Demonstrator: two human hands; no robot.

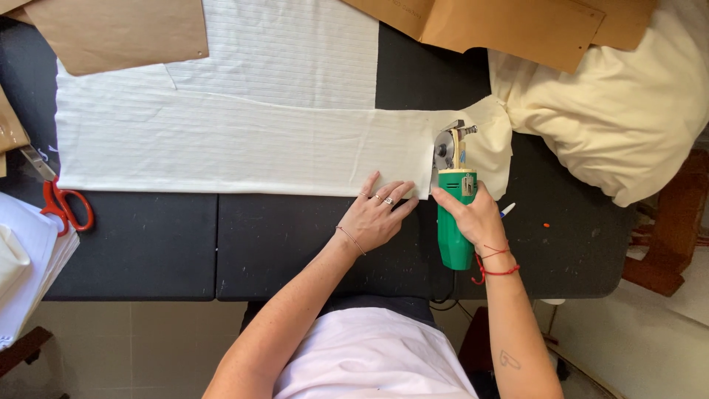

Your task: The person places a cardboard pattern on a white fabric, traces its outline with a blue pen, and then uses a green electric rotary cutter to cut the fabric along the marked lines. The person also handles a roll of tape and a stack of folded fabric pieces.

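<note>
Cutter (453, 214): green, upright on black table (295, 244), blade at right edge of white cloth (244, 144).
Right hand (476, 220): clamped around cutter body.
Left hand (377, 214): flat, fingers spread, pressing cloth beside blade.
Scissors (63, 201): far left.

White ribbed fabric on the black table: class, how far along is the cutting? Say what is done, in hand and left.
Done: the white fabric lies flat, its long edges already straight. In hand: the right hand grips the green rotary cutter at the fabric's right end, while the left hand presses the cloth flat. Left: the cream fabric bunched to the right is still joined there.
</note>
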